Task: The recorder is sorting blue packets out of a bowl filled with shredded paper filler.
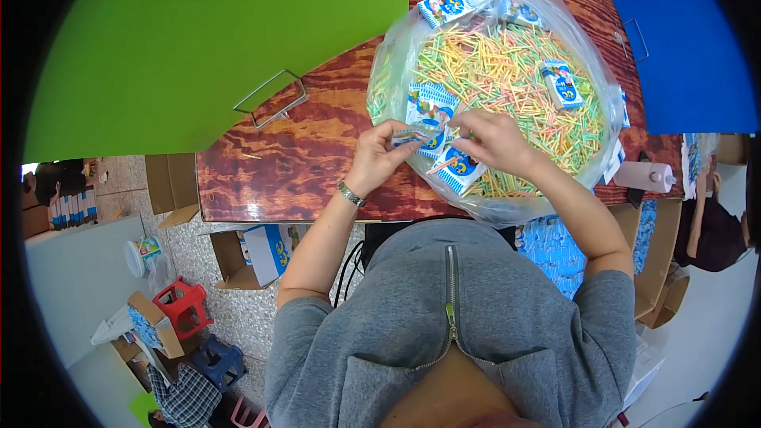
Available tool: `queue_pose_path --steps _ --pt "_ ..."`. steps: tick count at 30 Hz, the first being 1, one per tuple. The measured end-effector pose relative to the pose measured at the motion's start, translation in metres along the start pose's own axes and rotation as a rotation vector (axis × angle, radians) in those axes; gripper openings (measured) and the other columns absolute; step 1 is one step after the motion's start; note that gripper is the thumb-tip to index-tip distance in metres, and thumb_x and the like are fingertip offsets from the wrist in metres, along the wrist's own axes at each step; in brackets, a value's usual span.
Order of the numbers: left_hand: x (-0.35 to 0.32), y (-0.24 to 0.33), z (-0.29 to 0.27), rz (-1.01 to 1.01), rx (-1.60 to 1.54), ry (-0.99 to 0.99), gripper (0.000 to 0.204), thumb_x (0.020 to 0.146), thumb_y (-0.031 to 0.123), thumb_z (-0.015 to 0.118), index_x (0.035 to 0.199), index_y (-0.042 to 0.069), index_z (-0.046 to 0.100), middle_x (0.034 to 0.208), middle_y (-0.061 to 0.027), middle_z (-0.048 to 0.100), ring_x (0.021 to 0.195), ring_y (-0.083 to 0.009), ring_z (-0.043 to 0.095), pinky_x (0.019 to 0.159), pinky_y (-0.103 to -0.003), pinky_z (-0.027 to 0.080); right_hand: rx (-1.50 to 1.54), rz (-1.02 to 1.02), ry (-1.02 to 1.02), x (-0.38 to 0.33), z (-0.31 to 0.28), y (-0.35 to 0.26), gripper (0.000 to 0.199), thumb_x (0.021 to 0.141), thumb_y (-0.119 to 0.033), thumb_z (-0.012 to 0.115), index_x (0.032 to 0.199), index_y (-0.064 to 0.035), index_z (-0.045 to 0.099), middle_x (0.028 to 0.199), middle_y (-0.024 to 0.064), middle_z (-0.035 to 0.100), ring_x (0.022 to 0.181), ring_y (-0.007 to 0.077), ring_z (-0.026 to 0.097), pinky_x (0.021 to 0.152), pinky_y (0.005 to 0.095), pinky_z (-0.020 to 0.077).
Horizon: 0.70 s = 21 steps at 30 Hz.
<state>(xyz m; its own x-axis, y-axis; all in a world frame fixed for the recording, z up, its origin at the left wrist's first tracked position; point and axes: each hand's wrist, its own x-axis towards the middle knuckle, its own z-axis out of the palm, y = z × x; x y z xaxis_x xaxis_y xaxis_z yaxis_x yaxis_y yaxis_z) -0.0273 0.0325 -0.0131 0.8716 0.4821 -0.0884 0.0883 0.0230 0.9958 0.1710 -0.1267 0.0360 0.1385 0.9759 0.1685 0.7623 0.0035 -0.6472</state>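
Note:
A large clear plastic bag (pixel 609 123) lies open on the table, full of thin pastel sticks (pixel 507 71) in green, yellow and pink. Over its near left side, my left hand (pixel 379 157) pinches a small clear and blue packet (pixel 409 135). Close by on the right, my right hand (pixel 499 143) has its fingers curled together, just beside the packet; whatever is between the fingertips is hidden. White and blue printed packs (pixel 458 170) lie under and around my hands. Another pack (pixel 561 84) rests on the sticks at the right.
The table (pixel 317 135) has a red-brown wood grain. A green panel (pixel 238 32) with a metal handle stands left, a blue panel (pixel 682 40) right. A pink bottle (pixel 644 177) is at the right edge. Cardboard boxes, stools (pixel 184 306) and other people are around.

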Motion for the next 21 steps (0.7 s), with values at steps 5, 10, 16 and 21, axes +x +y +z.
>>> queue_pose_path --steps 5,10,16,21 --pt "-0.002 -0.002 0.008 0.083 -0.014 0.030 0.018 0.088 0.004 0.068 0.106 0.000 0.063 0.100 -0.0035 0.069 0.091 -0.0081 0.062 0.080 -0.024 0.051 -0.331 -0.137 -0.182 0.002 -0.009 0.009 0.023 0.077 -0.023 0.072 0.095 -0.0126 0.063 0.084 0.0067 0.062 0.082 0.0249 0.065 0.064 0.0410 0.0527" --pt "0.001 0.001 0.010 0.062 -0.114 0.048 0.020 0.090 0.005 0.067 0.109 -0.001 0.062 0.102 -0.0032 0.068 0.090 -0.0075 0.062 0.079 -0.024 0.051 -0.456 -0.249 -0.326 -0.010 0.023 0.006 0.011 0.080 -0.018 0.063 0.084 -0.0077 0.059 0.088 0.0061 0.057 0.084 0.0240 0.061 0.063 0.0399 0.0524" --pt "-0.004 -0.001 0.010 0.163 0.132 0.101 0.020 0.085 0.004 0.073 0.101 0.000 0.063 0.094 -0.0019 0.068 0.083 -0.0060 0.061 0.072 -0.022 0.051 -0.635 -0.475 -0.211 -0.021 0.036 0.008 0.007 0.078 -0.017 0.058 0.081 -0.0107 0.057 0.081 0.0028 0.052 0.081 0.0178 0.057 0.067 0.0330 0.0480" --pt "-0.008 0.006 0.014 0.229 0.222 0.125 0.019 0.082 0.000 0.073 0.099 0.000 0.063 0.093 -0.0036 0.068 0.084 -0.0070 0.062 0.074 -0.023 0.051 -0.610 -0.534 -0.232 -0.016 0.034 0.010 0.009 0.080 -0.018 0.055 0.081 -0.0094 0.055 0.079 0.0034 0.052 0.077 0.0170 0.057 0.064 0.0318 0.0476"
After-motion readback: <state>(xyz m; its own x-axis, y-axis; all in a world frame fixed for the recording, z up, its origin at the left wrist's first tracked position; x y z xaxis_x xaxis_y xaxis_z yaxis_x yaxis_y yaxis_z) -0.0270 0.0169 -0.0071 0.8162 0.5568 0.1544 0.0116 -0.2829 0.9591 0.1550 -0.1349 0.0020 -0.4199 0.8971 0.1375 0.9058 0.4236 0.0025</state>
